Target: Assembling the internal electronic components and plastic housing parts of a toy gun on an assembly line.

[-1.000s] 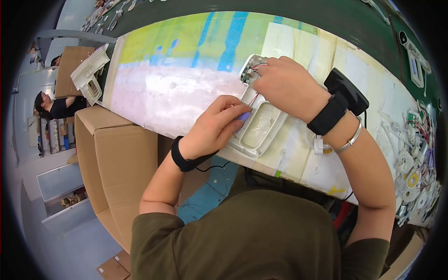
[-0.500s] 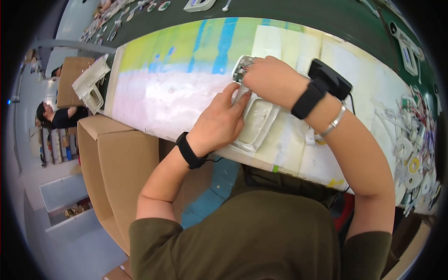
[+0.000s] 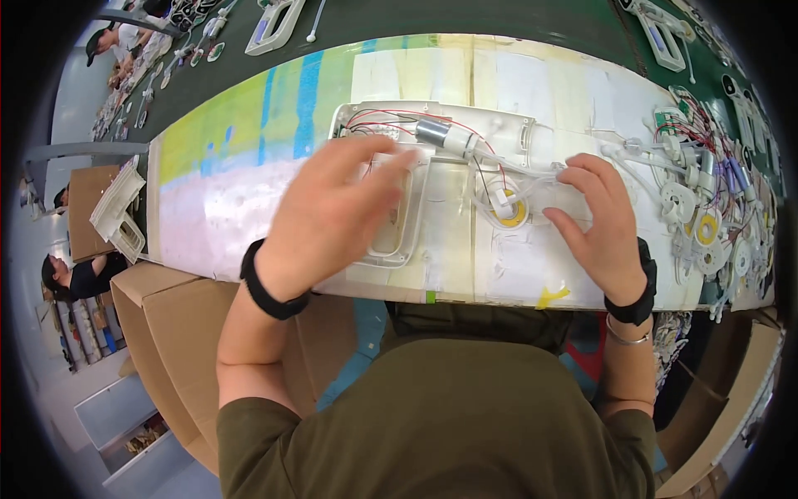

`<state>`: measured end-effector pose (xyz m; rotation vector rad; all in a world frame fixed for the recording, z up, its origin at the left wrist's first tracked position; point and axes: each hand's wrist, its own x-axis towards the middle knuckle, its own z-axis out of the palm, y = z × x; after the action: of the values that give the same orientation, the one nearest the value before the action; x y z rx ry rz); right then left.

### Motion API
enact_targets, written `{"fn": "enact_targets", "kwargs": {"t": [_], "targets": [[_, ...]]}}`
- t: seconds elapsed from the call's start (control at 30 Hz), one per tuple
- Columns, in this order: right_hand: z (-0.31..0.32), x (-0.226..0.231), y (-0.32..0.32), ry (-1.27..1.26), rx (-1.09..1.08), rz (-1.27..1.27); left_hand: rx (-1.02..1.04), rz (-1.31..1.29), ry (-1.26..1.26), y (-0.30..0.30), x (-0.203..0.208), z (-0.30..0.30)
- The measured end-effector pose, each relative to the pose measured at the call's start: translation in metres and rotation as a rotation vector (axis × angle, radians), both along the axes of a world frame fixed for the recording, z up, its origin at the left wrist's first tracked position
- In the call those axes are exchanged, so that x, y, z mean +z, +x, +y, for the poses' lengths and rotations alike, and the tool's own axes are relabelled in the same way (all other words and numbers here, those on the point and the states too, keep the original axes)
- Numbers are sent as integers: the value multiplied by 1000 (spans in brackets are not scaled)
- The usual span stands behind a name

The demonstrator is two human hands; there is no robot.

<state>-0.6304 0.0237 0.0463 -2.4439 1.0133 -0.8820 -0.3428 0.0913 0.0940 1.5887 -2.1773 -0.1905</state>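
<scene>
A white plastic housing shell (image 3: 490,121) lies hollow side up on the table, its looped handle frame (image 3: 407,243) toward me. Inside it run thin red and black wires and a silver cylindrical motor (image 3: 431,131). Clear tubing (image 3: 519,169) leads from the motor to the right, beside a round white part with a yellow ring (image 3: 509,211). My left hand (image 3: 328,212) hovers over the left end of the shell, fingers stretched, slightly blurred, hiding part of it. Beside the tubing's right end, my right hand (image 3: 603,218) has thumb and fingers apart, with nothing visible between them.
A heap of wired motors, tubing and white discs (image 3: 706,195) covers the table's right end. Another white shell (image 3: 120,212) rests beyond the left edge, above an open cardboard box (image 3: 179,333). Along the back, a green surface (image 3: 366,21) carries more shells and parts. Other people are at far left.
My hands have come off the shell and moved apart, the right one to the right. The shell's long part now lies crosswise, with wires, motor and tubing in sight. The view has shifted.
</scene>
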Motion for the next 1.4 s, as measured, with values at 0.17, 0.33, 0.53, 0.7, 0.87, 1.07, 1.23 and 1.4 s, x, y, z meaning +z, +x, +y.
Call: {"fn": "enact_targets", "kwargs": {"t": [0.17,0.33,0.53,0.7,0.87,1.07,1.23,1.4], "targets": [[-10,-7,9,-15,-30,123,-436,-276,-108,-68,-19,-34],[1,12,13,257,-29,-235,-435,-254,169,-71,-9,-62],[27,-18,34,-21,-32,82,9,1248,273,3,0,-68],[19,-21,20,437,49,-98,-22,1654,324,33,-1,-80],[7,-14,27,89,81,110,-96,1380,519,5,6,-72],[30,-37,28,-30,-149,107,-99,821,519,-26,9,-71],[33,-29,24,21,-114,249,-201,868,526,-24,1,-69],[29,-27,18,135,-25,161,-264,756,484,-35,5,-63]]}}
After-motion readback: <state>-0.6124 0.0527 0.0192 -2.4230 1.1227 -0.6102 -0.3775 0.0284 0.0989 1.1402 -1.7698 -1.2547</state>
